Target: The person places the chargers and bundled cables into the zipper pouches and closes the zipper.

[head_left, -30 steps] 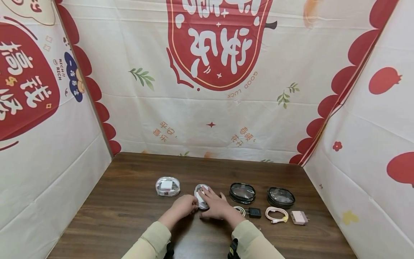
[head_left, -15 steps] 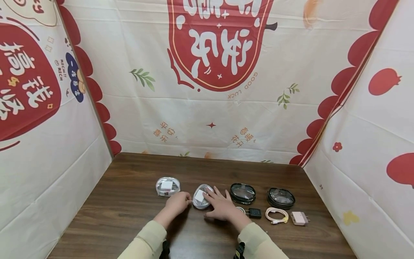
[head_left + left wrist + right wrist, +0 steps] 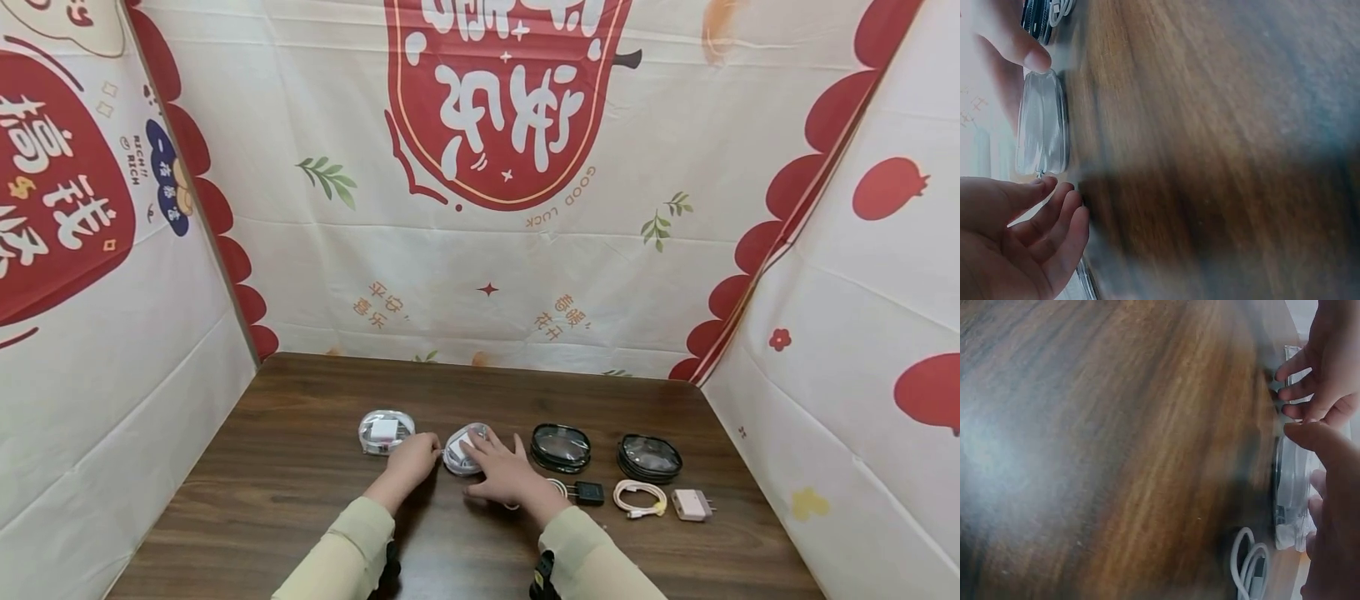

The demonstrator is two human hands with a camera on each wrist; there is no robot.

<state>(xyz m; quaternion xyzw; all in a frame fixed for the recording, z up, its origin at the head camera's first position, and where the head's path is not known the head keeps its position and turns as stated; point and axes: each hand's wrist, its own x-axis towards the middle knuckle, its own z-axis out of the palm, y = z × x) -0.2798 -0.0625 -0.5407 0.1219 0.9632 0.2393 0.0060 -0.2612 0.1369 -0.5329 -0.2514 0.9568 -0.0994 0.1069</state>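
A clear oval zip pouch [image 3: 454,463] with a white charger [image 3: 465,447] inside lies on the table between both hands. My left hand [image 3: 411,463] is at the pouch's left edge, thumb and forefinger pinching its small zipper pull [image 3: 1040,175]. From the right, my right hand [image 3: 507,473] presses on the pouch with spread fingers, partly covering it. In the left wrist view, the right thumb [image 3: 1036,60] touches the pouch's far end. Just beyond the left hand lies a second clear pouch [image 3: 386,427], also with a white charger inside.
Two black-rimmed clear pouches [image 3: 560,447] [image 3: 649,458] lie to the right. In front of them are a black charger [image 3: 589,493], a white cable [image 3: 1239,557] partly behind the right hand, a pinkish coiled cable [image 3: 628,502] and a pink charger [image 3: 688,505]. Printed cloth [image 3: 487,258] walls the table [image 3: 247,508].
My left hand has moved left and slightly away along the pouch's edge. The pouch has turned and shifted a little left under my right hand, which stays on it.
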